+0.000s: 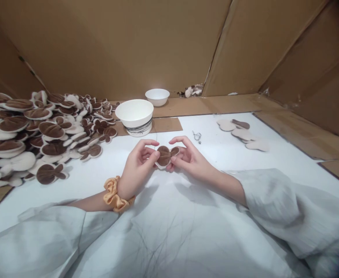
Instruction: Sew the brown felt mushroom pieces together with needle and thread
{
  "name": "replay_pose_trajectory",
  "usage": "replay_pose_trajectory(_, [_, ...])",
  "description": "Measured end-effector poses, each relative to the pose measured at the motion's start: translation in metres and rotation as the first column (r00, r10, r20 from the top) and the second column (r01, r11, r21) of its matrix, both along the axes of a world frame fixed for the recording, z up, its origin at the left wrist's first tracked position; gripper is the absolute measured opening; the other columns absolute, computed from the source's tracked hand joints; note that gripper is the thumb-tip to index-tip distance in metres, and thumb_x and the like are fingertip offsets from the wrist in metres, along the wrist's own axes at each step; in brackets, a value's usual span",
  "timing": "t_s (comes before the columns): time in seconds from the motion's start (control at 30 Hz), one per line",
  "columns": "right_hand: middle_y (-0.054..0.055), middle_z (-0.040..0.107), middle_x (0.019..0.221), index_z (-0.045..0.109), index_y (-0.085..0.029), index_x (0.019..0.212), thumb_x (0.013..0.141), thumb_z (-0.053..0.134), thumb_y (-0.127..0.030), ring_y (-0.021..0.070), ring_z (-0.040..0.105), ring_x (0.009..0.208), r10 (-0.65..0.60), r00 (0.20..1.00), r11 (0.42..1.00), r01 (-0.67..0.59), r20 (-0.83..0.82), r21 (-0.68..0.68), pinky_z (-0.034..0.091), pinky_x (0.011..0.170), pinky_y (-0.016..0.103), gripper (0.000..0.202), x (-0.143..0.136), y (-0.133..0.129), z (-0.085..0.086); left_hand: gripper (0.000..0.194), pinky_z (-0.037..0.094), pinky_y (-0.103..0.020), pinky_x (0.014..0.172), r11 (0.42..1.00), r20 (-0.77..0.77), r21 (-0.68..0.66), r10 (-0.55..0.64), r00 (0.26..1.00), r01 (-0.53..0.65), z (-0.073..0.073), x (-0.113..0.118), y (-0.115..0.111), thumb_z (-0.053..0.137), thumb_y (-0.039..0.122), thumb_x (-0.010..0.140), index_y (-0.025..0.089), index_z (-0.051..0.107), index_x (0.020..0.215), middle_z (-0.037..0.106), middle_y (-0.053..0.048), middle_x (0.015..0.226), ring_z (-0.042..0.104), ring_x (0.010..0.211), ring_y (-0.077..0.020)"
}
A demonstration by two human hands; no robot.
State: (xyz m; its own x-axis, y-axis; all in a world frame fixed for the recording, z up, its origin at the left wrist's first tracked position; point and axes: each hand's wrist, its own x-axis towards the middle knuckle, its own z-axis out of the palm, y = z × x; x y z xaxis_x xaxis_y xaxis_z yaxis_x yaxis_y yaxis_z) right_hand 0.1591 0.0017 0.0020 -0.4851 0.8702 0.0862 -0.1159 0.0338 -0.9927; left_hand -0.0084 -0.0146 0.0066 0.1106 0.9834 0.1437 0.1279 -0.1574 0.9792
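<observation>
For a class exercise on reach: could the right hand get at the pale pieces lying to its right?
Probably yes: nothing appears to stand between the right hand and the pale pieces, though it would likely need to release the brown-faced piece first.

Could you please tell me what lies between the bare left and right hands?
In the head view, a brown plush piece with a pale edge lies there: the left hand holds its large round part, the right hand its smaller end.
</observation>
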Motion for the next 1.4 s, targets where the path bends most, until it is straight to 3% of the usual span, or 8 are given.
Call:
replay_pose_trajectory(0.13, [-0.004,0.050,0.075,0.034,-0.024,0.101,0.080,0.052,-0.020,0.0095,0.059,0.061,-0.074,0.997,0.997,0.074,-0.012,0.003,0.048,0.061,0.028,0.028,0.000,0.002,-0.001,0.028,0.049,-0.025,0.061,0.999,0.018,0.022,-0.028,0.999,0.027,0.000,0.000,0.000,0.049,0.033,0.084,0.020,0.050,0.108,0.060,-0.003,0.081,0.058,0.072,-0.0138])
replay_pose_trajectory(0.3, [-0.004,0.050,0.073,0.035,-0.024,0.102,0.081,0.051,-0.022,0.0097,0.059,0.062,-0.056,0.998,0.998,0.056,-0.015,0.033,0.048,0.059,0.027,0.027,0.002,0.002,-0.001,0.026,0.050,-0.026,0.073,0.991,-0.035,0.097,-0.093,0.995,0.096,-0.006,-0.003,0.000,0.056,0.026,0.080,0.021,0.054,0.105,0.059,-0.005,0.102,0.058,0.088,-0.0155])
replay_pose_trajectory(0.43, [-0.002,0.051,0.077,0.036,-0.024,0.102,0.084,0.050,-0.025,0.0108,0.061,0.065,-0.038,0.999,0.998,0.039,-0.025,0.053,0.050,0.061,0.028,0.023,0.003,0.001,0.000,0.018,0.052,-0.025,0.069,0.994,0.007,0.086,-0.074,0.997,0.074,-0.006,-0.003,0.001,0.053,0.025,0.082,0.019,0.056,0.099,0.060,-0.005,0.101,0.059,0.085,-0.0144])
replay_pose_trajectory(0.67, [-0.001,0.052,0.078,0.040,-0.021,0.095,0.085,0.050,-0.033,0.0110,0.061,0.065,-0.018,0.999,0.996,0.021,-0.039,0.089,0.051,0.063,0.030,0.018,0.002,0.003,-0.003,0.023,0.050,-0.025,0.072,0.995,0.024,0.079,-0.062,0.998,0.060,-0.004,-0.002,0.001,0.061,0.024,0.076,0.019,0.055,0.098,0.060,-0.004,0.101,0.059,0.086,-0.0146])
replay_pose_trajectory(0.87, [0.002,0.053,0.091,0.042,-0.023,0.099,0.081,0.056,-0.024,0.0126,0.061,0.076,-0.018,1.000,0.988,0.017,0.005,0.151,0.052,0.064,0.028,0.023,0.004,0.001,-0.002,0.017,0.049,-0.024,0.068,0.994,0.065,0.109,-0.026,0.998,0.018,-0.007,-0.003,0.002,0.061,0.023,0.075,0.018,0.055,0.091,0.059,-0.002,0.093,0.059,0.078,-0.0133])
replay_pose_trajectory(1.07, [0.001,0.058,0.083,0.044,-0.021,0.097,0.081,0.054,-0.021,0.0133,0.064,0.072,-0.060,0.998,0.986,0.054,0.030,0.160,0.052,0.064,0.029,0.019,0.006,0.001,-0.002,0.010,0.050,-0.023,0.065,0.991,0.038,0.128,0.021,0.999,-0.025,-0.001,-0.002,0.001,0.058,0.023,0.078,0.016,0.057,0.086,0.059,-0.001,0.086,0.059,0.071,-0.0111])
replay_pose_trajectory(1.27, [0.001,0.058,0.080,0.045,-0.020,0.098,0.083,0.053,-0.025,0.0133,0.065,0.068,-0.068,0.997,0.986,0.060,0.047,0.153,0.052,0.062,0.028,0.018,0.007,0.002,-0.001,0.020,0.051,-0.025,0.065,0.992,0.027,0.124,-0.016,1.000,0.012,0.000,-0.005,-0.001,0.053,0.028,0.082,0.018,0.054,0.099,0.060,-0.005,0.096,0.058,0.083,-0.0151])
replay_pose_trajectory(1.4, [0.002,0.058,0.082,0.043,-0.021,0.103,0.086,0.047,-0.028,0.0114,0.062,0.064,-0.063,0.995,0.984,0.050,0.071,0.169,0.049,0.059,0.026,0.018,0.009,0.002,-0.003,0.028,0.050,-0.026,0.069,0.989,-0.045,0.145,-0.024,0.999,0.030,-0.004,-0.015,-0.001,0.051,0.028,0.084,0.021,0.049,0.112,0.060,-0.005,0.098,0.059,0.079,-0.0133])
